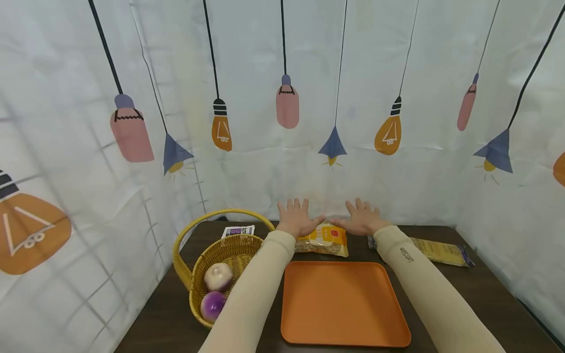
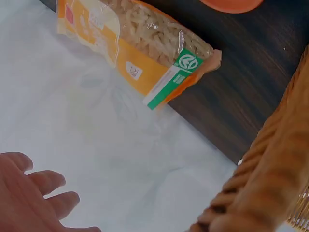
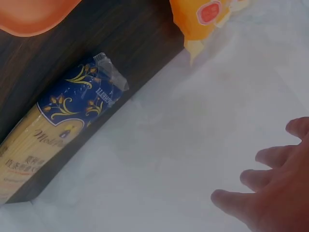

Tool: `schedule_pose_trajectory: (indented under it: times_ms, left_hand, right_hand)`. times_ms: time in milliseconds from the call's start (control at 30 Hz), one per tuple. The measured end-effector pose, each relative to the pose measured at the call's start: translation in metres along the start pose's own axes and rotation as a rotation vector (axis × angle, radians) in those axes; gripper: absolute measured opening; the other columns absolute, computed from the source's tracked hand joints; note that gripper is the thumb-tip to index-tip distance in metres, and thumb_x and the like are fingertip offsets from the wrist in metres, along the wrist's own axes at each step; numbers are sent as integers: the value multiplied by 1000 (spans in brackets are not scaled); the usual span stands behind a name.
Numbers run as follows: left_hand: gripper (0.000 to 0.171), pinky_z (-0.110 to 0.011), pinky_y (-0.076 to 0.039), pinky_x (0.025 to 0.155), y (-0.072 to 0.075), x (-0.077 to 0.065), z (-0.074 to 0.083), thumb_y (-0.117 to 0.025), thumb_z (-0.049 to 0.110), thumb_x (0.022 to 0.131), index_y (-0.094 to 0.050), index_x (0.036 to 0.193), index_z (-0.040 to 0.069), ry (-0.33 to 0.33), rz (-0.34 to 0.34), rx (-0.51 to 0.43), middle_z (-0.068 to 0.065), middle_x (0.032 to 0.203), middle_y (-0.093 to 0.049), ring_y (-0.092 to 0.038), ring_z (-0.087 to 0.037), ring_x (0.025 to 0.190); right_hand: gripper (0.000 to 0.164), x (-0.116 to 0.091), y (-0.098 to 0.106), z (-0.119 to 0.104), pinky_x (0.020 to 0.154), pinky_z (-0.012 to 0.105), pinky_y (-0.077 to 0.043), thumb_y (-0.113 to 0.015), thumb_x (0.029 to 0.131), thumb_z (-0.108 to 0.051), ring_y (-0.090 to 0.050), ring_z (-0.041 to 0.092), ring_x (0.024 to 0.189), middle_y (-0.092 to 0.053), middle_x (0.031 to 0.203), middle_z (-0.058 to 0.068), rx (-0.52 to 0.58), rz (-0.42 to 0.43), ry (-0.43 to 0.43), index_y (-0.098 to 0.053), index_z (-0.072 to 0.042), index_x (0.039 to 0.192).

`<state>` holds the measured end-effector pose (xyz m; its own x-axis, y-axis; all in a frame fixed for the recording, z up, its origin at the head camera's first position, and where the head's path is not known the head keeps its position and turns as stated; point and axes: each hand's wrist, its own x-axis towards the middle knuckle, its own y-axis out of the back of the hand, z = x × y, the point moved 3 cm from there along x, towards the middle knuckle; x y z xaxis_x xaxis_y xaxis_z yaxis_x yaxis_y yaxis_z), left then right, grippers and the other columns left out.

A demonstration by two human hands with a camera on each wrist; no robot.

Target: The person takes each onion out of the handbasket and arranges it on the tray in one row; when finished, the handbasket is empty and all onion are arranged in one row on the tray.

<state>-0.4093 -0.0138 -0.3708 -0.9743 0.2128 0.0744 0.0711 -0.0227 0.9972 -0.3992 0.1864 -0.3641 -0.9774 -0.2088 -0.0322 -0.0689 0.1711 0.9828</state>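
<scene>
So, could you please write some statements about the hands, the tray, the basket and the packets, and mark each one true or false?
1. The flat orange plastic tray has nothing on it. True.
2. The left hand grips the orange bag of short pasta. False: its fingers are spread and hold nothing.
3. The yellow woven wicker basket holds two round turnips. True.
4. The long yellow spaghetti packet lies in the basket. False: it lies on the dark table.
5. The right hand is open. True.
</scene>
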Motion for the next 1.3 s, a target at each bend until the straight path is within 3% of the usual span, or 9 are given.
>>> schedule_pose_trajectory:
  times_ms: [267,500,633,800,933,1033,1167,1300]
  left_hand:
    - [90,-68,-6,111,-9,-11,5,-20,78,90,-20,158,19,-47,-4,-16,-15,160,-22,-18,-36,147]
    - [93,-65,-4,113,-23,-34,8,-21,79,90,-19,158,16,-123,-34,-145,-13,161,-19,-15,-34,148]
    - [88,-61,-12,114,-28,-53,6,-25,76,92,-21,157,16,-178,-29,-221,-11,161,-22,-19,-31,147]
    - [78,-54,-29,111,-27,-92,-1,-34,66,97,-36,152,11,-250,-26,-308,-11,153,-39,-35,-29,141]
    - [66,-49,-36,108,-29,-118,-10,-44,57,98,-45,147,12,-277,5,-421,-8,148,-47,-42,-28,136]
    - [53,-48,-41,104,-29,-132,-19,-50,49,99,-54,140,16,-278,29,-584,-3,143,-52,-47,-26,132]
    - [40,-45,-48,95,-23,-148,-29,-51,43,101,-62,129,18,-275,29,-876,0,127,-63,-59,-24,118]
    - [33,-39,-53,86,-16,-159,-43,-51,40,101,-65,123,20,-271,78,-1020,3,116,-68,-65,-20,104]
  right_hand:
    - [100,-11,-10,-1,105,75,-11,-42,88,-76,-15,58,138,-15,155,34,-32,47,61,-26,-3,154]
    - [100,-30,-36,-7,106,73,-13,-41,86,-78,-18,56,139,-16,156,31,-49,36,155,-30,-5,153]
    - [96,-42,-53,-13,107,72,-11,-45,89,-73,-16,54,140,-15,158,29,4,-5,198,-27,-6,154]
    - [94,-58,-76,-21,107,72,-8,-45,89,-73,-12,54,142,-13,159,26,96,-69,234,-26,-9,155]
    - [91,-69,-87,-33,107,71,-14,-49,90,-68,-16,53,141,-20,157,28,196,-65,272,-31,-5,153]
    - [85,-75,-94,-44,107,68,-23,-54,92,-62,-22,50,141,-25,156,26,294,-60,284,-34,-5,151]
    - [73,-81,-101,-61,105,63,-32,-60,93,-53,-33,42,139,-35,153,19,435,-67,281,-42,-8,148]
    - [65,-87,-105,-81,102,59,-38,-60,93,-51,-44,37,133,-47,145,13,524,-52,306,-49,-9,143]
